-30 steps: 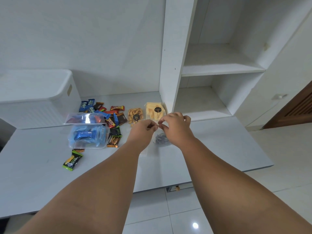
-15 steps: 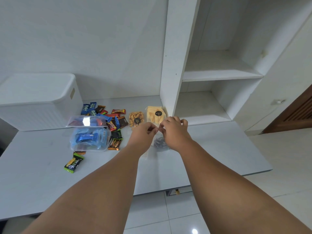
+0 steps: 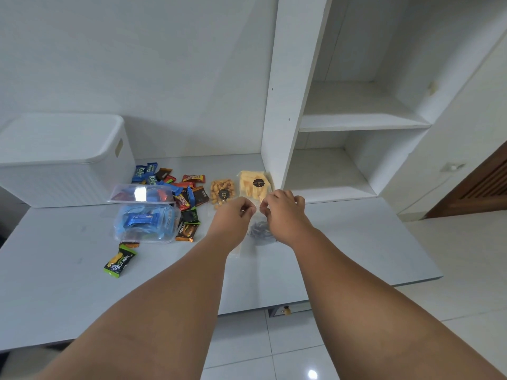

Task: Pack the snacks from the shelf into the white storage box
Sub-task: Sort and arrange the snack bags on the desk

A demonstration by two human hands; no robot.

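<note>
Box (image 3: 63, 160), white, lid on, stands far left on table (image 3: 356, 242). Just right of box: clear tub (image 3: 146, 223) holding blue packets, with loose snacks (image 3: 189, 193) behind and beside it. Further right of box: left hand (image 3: 233, 215) and right hand (image 3: 282, 212), nearly touching, each pinching the top edge of a clear bag (image 3: 260, 233) with dark contents.

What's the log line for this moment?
left hand: pinches clear bag | right hand: pinches clear bag | white box: lid on | snacks: loose on table
</note>
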